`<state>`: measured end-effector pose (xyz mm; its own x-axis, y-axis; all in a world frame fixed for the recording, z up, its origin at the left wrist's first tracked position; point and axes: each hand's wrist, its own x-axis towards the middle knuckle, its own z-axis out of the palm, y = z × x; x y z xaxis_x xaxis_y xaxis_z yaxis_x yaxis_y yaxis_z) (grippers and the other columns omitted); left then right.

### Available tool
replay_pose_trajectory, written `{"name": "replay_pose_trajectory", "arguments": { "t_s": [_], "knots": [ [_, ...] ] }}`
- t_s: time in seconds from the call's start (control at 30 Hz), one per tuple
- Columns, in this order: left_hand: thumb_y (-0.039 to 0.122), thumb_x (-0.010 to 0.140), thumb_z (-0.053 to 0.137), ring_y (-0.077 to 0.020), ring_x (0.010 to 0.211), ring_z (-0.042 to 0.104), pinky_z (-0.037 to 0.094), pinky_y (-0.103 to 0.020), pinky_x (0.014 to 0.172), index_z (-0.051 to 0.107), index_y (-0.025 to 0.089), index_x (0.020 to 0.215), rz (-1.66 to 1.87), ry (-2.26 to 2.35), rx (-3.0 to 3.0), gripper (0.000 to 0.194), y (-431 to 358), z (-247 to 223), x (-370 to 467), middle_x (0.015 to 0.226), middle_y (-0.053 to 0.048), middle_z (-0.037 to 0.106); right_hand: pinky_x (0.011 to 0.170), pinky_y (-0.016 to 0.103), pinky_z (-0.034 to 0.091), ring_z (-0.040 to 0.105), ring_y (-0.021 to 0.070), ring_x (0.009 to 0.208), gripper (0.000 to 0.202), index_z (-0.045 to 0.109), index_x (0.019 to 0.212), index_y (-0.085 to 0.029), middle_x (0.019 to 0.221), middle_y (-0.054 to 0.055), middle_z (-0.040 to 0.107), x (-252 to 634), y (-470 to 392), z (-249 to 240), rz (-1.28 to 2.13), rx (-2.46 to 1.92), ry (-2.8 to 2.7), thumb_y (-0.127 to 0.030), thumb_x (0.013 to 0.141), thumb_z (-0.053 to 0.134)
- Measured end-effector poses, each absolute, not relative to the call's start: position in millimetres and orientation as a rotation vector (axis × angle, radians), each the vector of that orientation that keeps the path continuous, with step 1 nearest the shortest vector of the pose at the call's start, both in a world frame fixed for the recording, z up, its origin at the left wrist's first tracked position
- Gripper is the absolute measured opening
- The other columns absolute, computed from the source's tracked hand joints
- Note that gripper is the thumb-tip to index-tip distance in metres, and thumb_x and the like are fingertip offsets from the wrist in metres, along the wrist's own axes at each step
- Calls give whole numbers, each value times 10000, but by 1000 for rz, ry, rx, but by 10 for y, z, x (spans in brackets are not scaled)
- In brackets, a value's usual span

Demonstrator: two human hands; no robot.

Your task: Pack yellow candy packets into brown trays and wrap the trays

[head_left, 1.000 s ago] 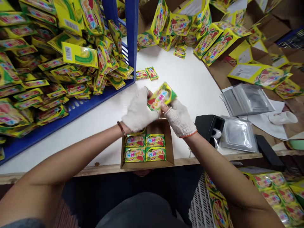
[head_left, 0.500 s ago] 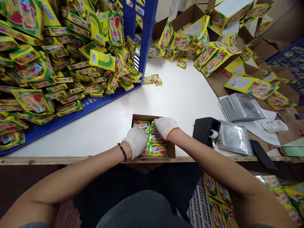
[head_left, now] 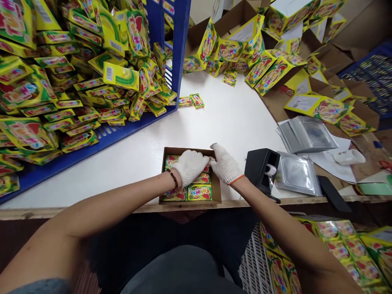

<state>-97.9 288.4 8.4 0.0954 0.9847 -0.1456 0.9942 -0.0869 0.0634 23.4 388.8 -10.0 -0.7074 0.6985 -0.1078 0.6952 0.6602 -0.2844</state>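
My left hand (head_left: 190, 166), in a white knit glove, reaches across a shallow brown carton (head_left: 217, 192) near the table's front edge. Its fingers stretch toward the carton's right side, above the far packs. Yellow-green candy packs with a watermelon print, such as the near right pack (head_left: 199, 192), lie flat in rows in the carton. My right hand (head_left: 226, 165), gloved too, is at the carton's right wall with thumb and fingers apart. The fingertips of both hands come close together over the far right corner. What lies under my left palm is hidden.
A blue crate (head_left: 122, 132) heaped with similar packs stands left. Two loose packs (head_left: 197, 101) lie beside it. Folded display cartons (head_left: 275, 73) crowd the back right. A black tape dispenser (head_left: 260, 169) and clear plastic sleeves (head_left: 298, 173) are on the right.
My left hand has moved right, from the carton's left side across its packs. My right hand has shifted off the packs to the carton's right wall, its fingers spreading. The view has shifted slightly.
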Motion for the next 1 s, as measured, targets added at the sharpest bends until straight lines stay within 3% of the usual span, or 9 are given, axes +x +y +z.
{"name": "replay_pose_trajectory", "arguments": {
  "t_s": [0.1, 0.3, 0.43, 0.57, 0.67, 0.77, 0.9, 1.0],
  "knots": [
    [145, 998, 364, -265, 949, 660, 458, -364, 722, 593, 136, 1197, -113, 2081, 2196, 303, 2919, 27, -949, 1062, -144, 664, 907, 343, 471, 593, 239, 1083, 411, 525, 1280, -106, 1191, 167, 646, 277, 3944, -290, 698, -1141, -2773, -128, 890, 398],
    [111, 978, 364, -276, 947, 642, 476, -382, 730, 624, 115, 1132, -160, 2118, 2237, 302, 2934, -65, -938, 1046, -157, 644, 943, 358, 456, 576, 245, 1111, 456, 527, 1301, -107, 1225, 167, 630, 304, 3999, -425, 738, -1079, -2703, -112, 865, 393],
    [155, 958, 471, -277, 1018, 642, 502, -400, 851, 671, 97, 1068, -211, 1973, 2179, 236, 2921, -129, -997, 1084, -165, 664, 901, 340, 460, 580, 236, 1066, 460, 513, 1322, -105, 1224, 153, 629, 297, 3996, -394, 702, -1097, -2752, -107, 881, 382],
    [141, 919, 529, -283, 1260, 550, 451, -404, 1048, 687, 102, 1100, -161, 1853, 2210, 244, 2713, -223, -980, 1331, -206, 594, 856, 325, 454, 582, 233, 1024, 410, 535, 1293, -122, 1219, 147, 618, 302, 3931, -216, 493, -1082, -2829, -119, 915, 374],
    [182, 863, 605, -348, 1376, 443, 388, -481, 1125, 629, 87, 1236, -136, 1939, 2205, 386, 2545, -261, -912, 1465, -244, 484, 821, 342, 449, 584, 254, 1003, 335, 585, 1224, -155, 1200, 158, 601, 266, 3809, -16, 181, -917, -2995, -167, 952, 388],
    [252, 789, 696, -382, 1396, 412, 354, -517, 1149, 493, 54, 1393, -165, 2081, 2065, 667, 2477, -237, -869, 1490, -277, 444, 767, 348, 477, 618, 262, 975, 317, 606, 1181, -169, 1118, 156, 617, 150, 3663, 79, 94, -689, -3284, -170, 983, 358],
    [289, 773, 685, -372, 1293, 517, 467, -466, 1042, 418, 59, 1451, -232, 2059, 1925, 764, 2467, -152, -884, 1481, -269, 450, 725, 343, 537, 668, 258, 981, 360, 555, 1270, -162, 1164, 177, 596, -39, 3553, -25, 78, -816, -3453, -141, 996, 322],
    [289, 792, 651, -361, 1148, 611, 541, -436, 892, 414, 68, 1456, -310, 2107, 1789, 739, 2442, -99, -904, 1372, -254, 544, 684, 338, 557, 689, 260, 963, 457, 444, 1423, -249, 1202, 170, 579, -107, 3551, -112, 45, -891, -3478, -141, 997, 321]
  ]
}}
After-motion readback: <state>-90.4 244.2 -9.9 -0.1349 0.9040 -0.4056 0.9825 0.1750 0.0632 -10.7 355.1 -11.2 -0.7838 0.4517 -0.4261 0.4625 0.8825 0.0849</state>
